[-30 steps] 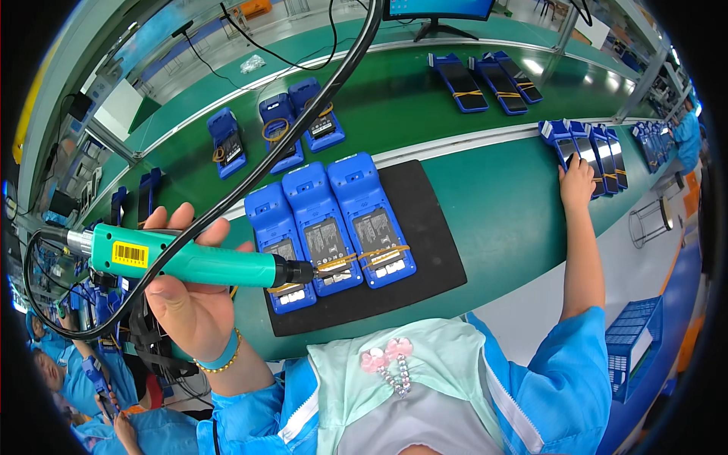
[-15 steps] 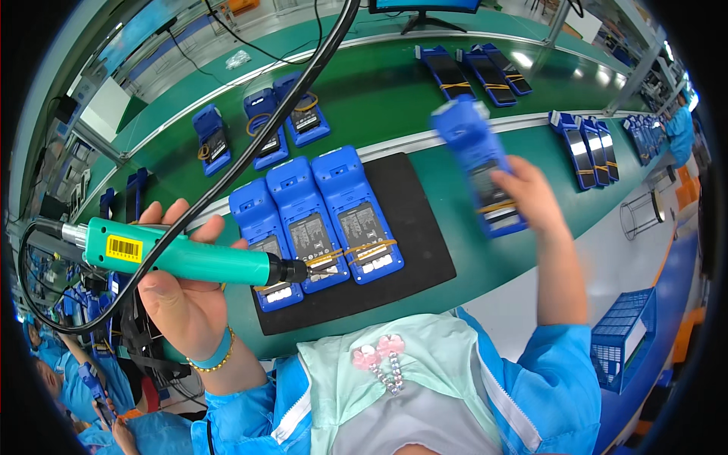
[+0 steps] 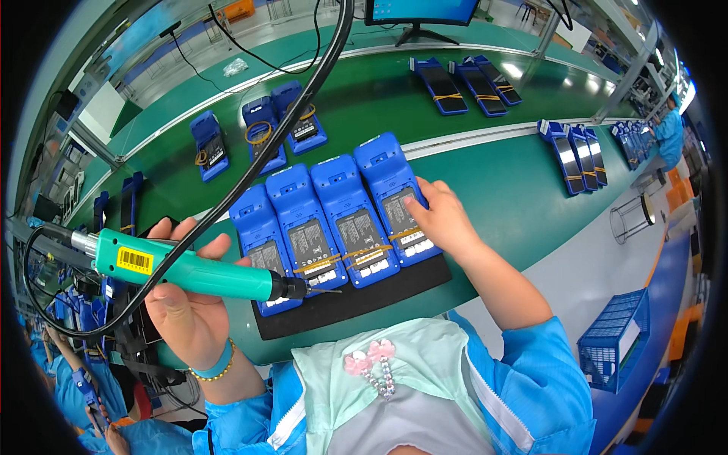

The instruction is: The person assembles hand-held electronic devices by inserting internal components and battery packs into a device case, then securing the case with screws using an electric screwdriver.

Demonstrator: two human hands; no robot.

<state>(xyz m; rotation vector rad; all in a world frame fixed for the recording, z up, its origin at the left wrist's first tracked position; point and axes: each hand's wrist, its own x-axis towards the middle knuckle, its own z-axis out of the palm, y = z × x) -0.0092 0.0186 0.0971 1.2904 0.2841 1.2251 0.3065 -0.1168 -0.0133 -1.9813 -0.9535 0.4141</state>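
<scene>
A green electric screwdriver [image 3: 205,274] with a black tip and thin bit lies across my left hand [image 3: 189,318], held between thumb and half-spread fingers. Its bit points right, over the lower end of the row of devices. Four blue handheld terminals lie battery side up, side by side, on a black mat [image 3: 318,322]: among them are the leftmost terminal [image 3: 254,216], its neighbour [image 3: 290,186] and a third one [image 3: 335,180]. My right hand [image 3: 444,216] grips the right edge of the rightmost terminal [image 3: 381,161], which rests against the row. Rubber bands cross the terminals' lower parts.
A black cable [image 3: 250,163] hangs across the view to the screwdriver. More terminals [image 3: 210,144] lie on the green belt, with further ones [image 3: 572,158] on the bench at right. A monitor [image 3: 417,11] stands behind, a blue basket [image 3: 616,341] at lower right. People work at left and right.
My right hand has brought the terminal left and down from the air above the bench onto the mat, beside the other terminals. My left hand with the screwdriver has barely moved.
</scene>
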